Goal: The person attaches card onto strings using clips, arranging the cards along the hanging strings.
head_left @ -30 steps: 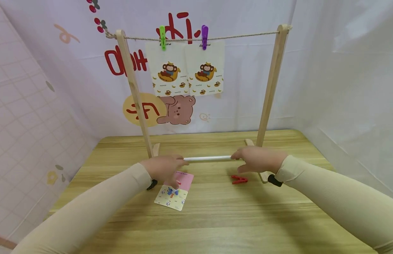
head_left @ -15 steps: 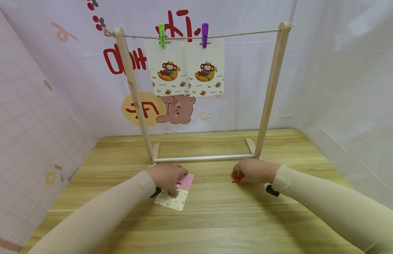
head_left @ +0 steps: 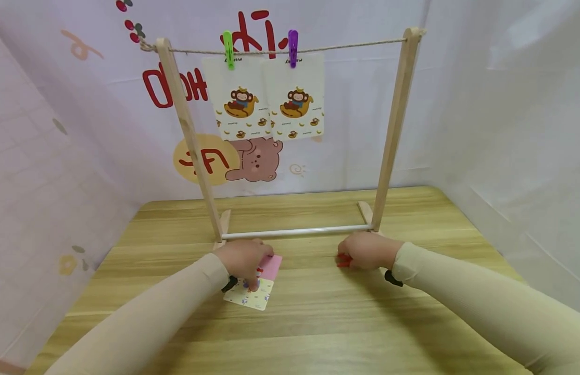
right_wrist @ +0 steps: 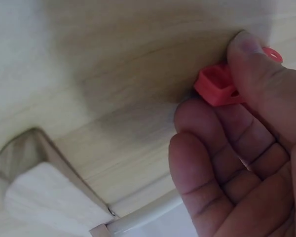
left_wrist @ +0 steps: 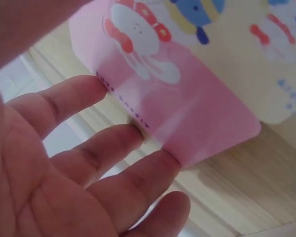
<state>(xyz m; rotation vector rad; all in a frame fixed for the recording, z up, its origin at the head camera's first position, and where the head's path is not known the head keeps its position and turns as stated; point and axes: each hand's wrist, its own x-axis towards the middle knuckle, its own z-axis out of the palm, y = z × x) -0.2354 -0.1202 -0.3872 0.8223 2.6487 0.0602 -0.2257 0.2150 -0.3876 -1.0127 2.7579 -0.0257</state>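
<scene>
Contact at left and right

Two cream sleeves (head_left: 145, 312) are reaching in over a pale wood-grain table (head_left: 309, 323). Left: the left hand (head_left: 242, 260) is resting over a rectangular pink-and-yellow card with cartoon prints (head_left: 258, 296), which is lying on the table; the fingers are standing apart, gently bent, with tips touching the pink edge but not closing round it. Right: the right hand (head_left: 367, 251) is pinching a red plastic clothespin (right_wrist: 218, 89) narrowly between thumb and fingers, near the table; whether the clothespin is touching the wood cannot be told. A second ago this hand was hovering beside it; the change appears to mean that both loose pieces are now being handled together, neither yet hanging.

Beyond, a white rod (head_left: 297, 232) is spanning the feet of a light wooden frame (head_left: 394, 130). Above, beige twine (head_left: 365, 45) is carrying a green plastic clothespin (head_left: 229, 50) and a purple plastic clothespin (head_left: 292, 48), each holding one white monkey-printed card (head_left: 297, 99). Behind, white printed cloth (head_left: 346, 146) is hanging.
</scene>
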